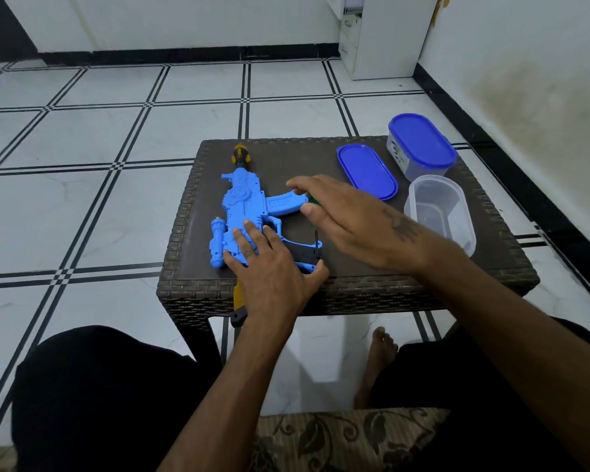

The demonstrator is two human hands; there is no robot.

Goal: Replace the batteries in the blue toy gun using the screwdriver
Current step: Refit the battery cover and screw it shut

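The blue toy gun (242, 202) lies flat on a dark woven table (286, 158), its orange-and-black muzzle pointing away from me and its stock hanging over the near edge. My left hand (273, 264) presses flat on the rear of the gun, fingers straight and thumb spread beside the black grip. My right hand (348, 219) holds a green-handled screwdriver (317, 241) between thumb and palm. The thin shaft points down at the black grip, and most of the handle is hidden under the hand.
A loose blue lid (367, 172) lies to the right of the gun. Behind it stands a closed clear container (419, 144) with a blue lid, and an open clear container (440, 212) sits near the table's right edge. My knees and a bare foot are below the table.
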